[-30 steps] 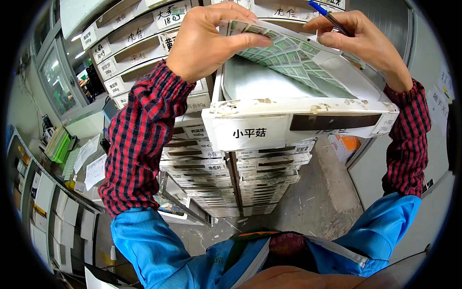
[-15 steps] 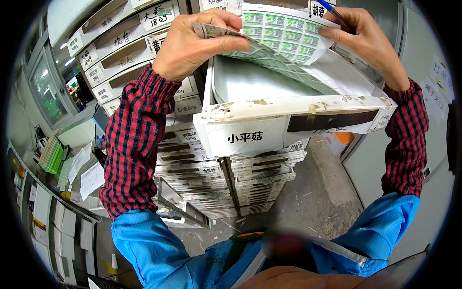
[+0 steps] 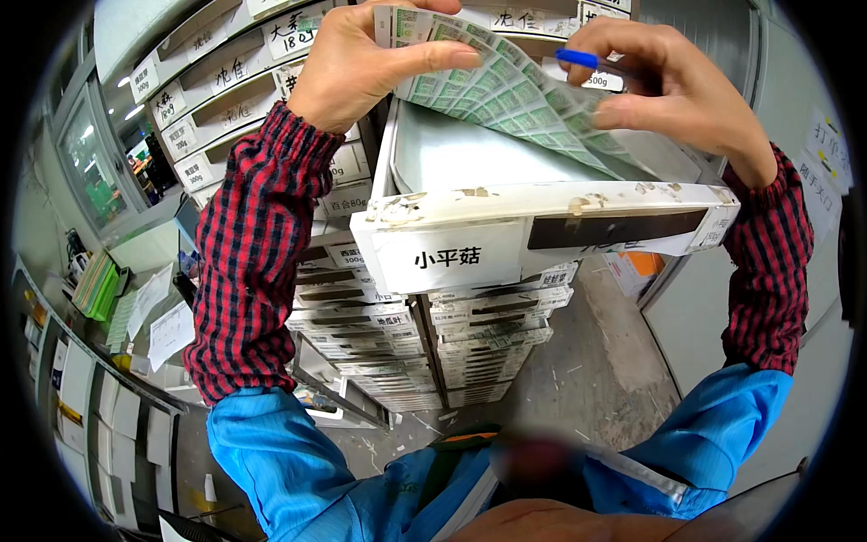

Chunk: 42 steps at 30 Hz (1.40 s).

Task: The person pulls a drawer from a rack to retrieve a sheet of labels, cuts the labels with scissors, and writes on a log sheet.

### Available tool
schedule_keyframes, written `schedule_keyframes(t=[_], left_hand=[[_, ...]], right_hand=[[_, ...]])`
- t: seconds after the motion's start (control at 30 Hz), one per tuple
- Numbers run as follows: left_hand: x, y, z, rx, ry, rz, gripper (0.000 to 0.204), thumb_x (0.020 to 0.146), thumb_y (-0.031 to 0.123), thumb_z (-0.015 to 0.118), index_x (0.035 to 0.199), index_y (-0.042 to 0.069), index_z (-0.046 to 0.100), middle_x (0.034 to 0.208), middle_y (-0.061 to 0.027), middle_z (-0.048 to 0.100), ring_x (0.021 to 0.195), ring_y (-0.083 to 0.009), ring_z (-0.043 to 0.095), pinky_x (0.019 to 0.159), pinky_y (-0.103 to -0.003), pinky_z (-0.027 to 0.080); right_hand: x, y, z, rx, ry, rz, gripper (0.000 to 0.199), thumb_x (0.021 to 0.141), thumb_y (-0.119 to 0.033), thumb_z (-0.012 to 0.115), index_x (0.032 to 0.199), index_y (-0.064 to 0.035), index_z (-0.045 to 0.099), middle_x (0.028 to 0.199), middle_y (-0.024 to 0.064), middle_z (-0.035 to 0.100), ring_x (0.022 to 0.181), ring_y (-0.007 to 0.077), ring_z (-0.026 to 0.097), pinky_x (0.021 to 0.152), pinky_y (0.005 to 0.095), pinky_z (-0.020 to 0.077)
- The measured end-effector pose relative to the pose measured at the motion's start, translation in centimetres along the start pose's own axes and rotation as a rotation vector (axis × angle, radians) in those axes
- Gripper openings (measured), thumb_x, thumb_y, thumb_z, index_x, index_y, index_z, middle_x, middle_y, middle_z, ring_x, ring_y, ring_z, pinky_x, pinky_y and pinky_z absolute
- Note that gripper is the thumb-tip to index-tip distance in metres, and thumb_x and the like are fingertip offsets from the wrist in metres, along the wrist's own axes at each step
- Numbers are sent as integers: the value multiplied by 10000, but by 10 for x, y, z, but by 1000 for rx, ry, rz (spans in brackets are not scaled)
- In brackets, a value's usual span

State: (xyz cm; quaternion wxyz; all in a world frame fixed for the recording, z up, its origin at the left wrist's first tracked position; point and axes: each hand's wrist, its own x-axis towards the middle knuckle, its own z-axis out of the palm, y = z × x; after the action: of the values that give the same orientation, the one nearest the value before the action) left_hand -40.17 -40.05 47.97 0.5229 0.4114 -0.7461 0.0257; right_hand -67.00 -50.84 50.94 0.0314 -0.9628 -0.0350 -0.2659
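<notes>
Pinched between thumb and fingers of the left hand (image 3: 361, 63) is the upper left edge of a flexible sheet of small green-and-white printed labels (image 3: 506, 99), while the right hand (image 3: 668, 90) grips the sheet's right side and also holds a blue pen (image 3: 578, 60) against its fingers. This sheet arches up out of an open white drawer (image 3: 542, 235), its lower right edge resting inside the tray. A white paper tag and a dark strip sit on the drawer's front. Below and to the left stand stacked white label-fronted drawers (image 3: 433, 343) of the same cabinet. Red-and-black checked sleeve covers (image 3: 253, 262) wrap both forearms over blue sleeves. Grey concrete floor (image 3: 596, 361) lies beneath.
</notes>
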Motion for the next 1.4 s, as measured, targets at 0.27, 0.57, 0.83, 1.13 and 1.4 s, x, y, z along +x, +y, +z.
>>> schedule_keyframes(t=[0.27,0.57,0.83,1.13,1.4], left_hand=[[-5,-20,-17,-161,-145,64,385,865,395,640,995,35,686,1307,-124,541,1171,-222,531,1010,-389,394],[-7,-1,-5,109,-121,196,199,866,116,633,1040,36,686,1243,-125,590,1124,-216,564,940,-340,450],[-8,3,2,-34,-52,151,184,918,138,599,1022,7,675,964,-68,688,907,-126,628,841,-275,485],[22,-15,-4,104,-38,145,243,908,117,609,1116,-9,609,1013,-64,660,804,-97,613,712,-237,484],[41,-1,1,-278,164,18,214,935,174,588,1068,20,653,983,-43,684,836,-113,626,733,-262,497]], right_hand=[[2,-1,1,6,-34,242,91,841,-84,601,803,-7,571,689,-26,475,596,36,385,541,199,300],[2,16,6,126,164,1,149,827,-146,637,876,-6,622,774,14,585,664,69,481,584,215,375],[-6,17,9,126,-191,159,256,799,-206,701,923,17,691,739,23,619,603,66,482,531,219,369],[-8,42,14,76,-275,171,289,810,-106,665,1051,51,651,800,88,683,657,133,557,664,275,466],[-11,56,17,110,-51,146,268,784,-114,662,996,50,651,791,104,672,664,164,547,676,289,465]])
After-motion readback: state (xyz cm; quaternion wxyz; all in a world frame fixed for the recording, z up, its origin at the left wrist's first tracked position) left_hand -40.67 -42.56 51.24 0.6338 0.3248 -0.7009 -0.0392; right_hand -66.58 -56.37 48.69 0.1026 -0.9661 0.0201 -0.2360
